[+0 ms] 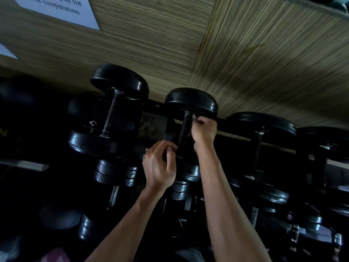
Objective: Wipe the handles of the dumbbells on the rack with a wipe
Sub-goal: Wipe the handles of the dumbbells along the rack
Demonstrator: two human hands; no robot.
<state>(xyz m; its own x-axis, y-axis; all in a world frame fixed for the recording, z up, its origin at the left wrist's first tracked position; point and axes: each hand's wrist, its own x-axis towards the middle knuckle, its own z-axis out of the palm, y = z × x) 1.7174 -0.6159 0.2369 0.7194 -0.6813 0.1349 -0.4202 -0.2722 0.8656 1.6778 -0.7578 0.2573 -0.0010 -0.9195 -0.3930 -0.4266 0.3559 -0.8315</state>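
- We see a black dumbbell on the top rail of the rack, by the wood wall.
- Its round ends are shiny; its handle is dark and thin.
- Our right hand curls its fingers at the handle's top end.
- Our left hand pinches something dark beside the handle's lower end.
- We cannot make out a wipe.

Wood-grain wall panels behind; white printed notice stuck upper left, another paper's corner below it.
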